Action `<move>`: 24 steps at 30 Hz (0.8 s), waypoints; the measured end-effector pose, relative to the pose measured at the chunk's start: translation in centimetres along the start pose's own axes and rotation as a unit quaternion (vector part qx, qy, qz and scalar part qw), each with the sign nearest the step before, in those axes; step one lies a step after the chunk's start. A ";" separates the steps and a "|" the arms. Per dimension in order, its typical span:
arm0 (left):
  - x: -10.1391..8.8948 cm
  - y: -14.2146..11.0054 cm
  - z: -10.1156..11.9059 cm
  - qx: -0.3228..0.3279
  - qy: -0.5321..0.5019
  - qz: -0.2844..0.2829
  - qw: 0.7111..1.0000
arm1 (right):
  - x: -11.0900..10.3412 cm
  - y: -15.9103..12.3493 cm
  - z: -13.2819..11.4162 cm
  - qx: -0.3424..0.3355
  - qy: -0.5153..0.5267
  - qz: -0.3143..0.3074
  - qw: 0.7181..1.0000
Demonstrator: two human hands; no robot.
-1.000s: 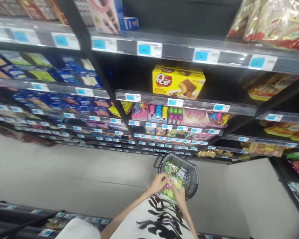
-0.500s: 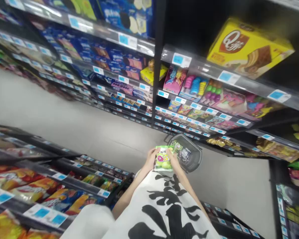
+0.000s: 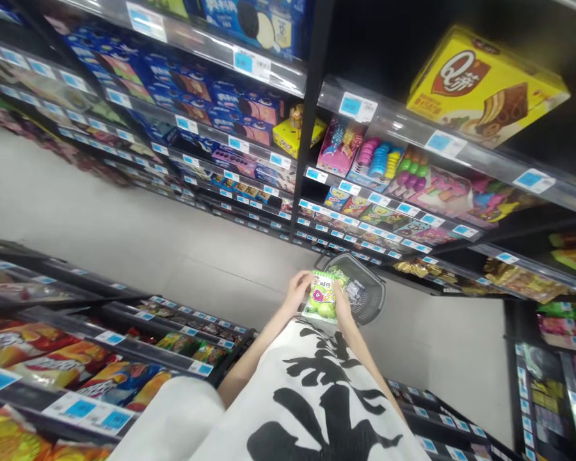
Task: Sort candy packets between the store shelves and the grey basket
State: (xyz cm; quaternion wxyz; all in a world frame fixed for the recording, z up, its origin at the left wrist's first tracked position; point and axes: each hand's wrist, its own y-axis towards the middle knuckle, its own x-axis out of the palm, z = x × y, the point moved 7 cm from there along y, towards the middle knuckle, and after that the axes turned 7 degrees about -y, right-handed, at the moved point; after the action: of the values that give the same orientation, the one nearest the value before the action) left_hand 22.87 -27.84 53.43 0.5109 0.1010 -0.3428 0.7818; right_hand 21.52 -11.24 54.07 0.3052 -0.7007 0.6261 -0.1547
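A green and white bag of gummy candy (image 3: 322, 299) is held upright in front of my body, its printed front facing me. My left hand (image 3: 297, 289) grips its left edge with closed fingers. On the opposite edge, my right hand (image 3: 343, 306) is closed round the bag, the thumb lying on the front. Just beyond my right hand, a grey shopping basket (image 3: 375, 301) stands on the floor. Green packets (image 3: 352, 282) and other wrapped goods lie inside it, partly hidden by the bag and my hand.
Tall shelves of boxed cookies (image 3: 192, 89) and toy candies (image 3: 379, 160) line the far side. A yellow cake box (image 3: 484, 89) sticks out at upper right. Low shelves with bags of chips (image 3: 62, 362) flank me at left. Grey floor (image 3: 211, 246) runs between.
The candy bag and both hands have shifted slightly right and up in view, now overlapping the basket more. The bag stays in both hands. The view has turned a little.
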 end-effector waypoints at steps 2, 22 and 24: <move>0.1 0.2 0.3 0.003 0.011 -0.026 1.000 | -0.8 -0.2 0.3 0.038 0.101 0.062 0.992; 8.7 -3.2 -0.6 0.332 0.526 -0.342 0.705 | -2.5 -0.9 -2.2 -0.045 0.315 -0.062 0.946; 8.8 -2.8 -0.1 0.330 0.475 -0.332 0.745 | -2.8 -1.0 -2.5 -0.063 0.302 -0.087 0.947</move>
State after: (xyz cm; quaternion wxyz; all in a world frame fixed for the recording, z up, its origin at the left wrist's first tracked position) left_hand 21.31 -20.63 59.08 0.7698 -0.0140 0.2793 0.5738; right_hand 20.37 -9.06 57.06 0.0422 -0.6908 0.6341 -0.3450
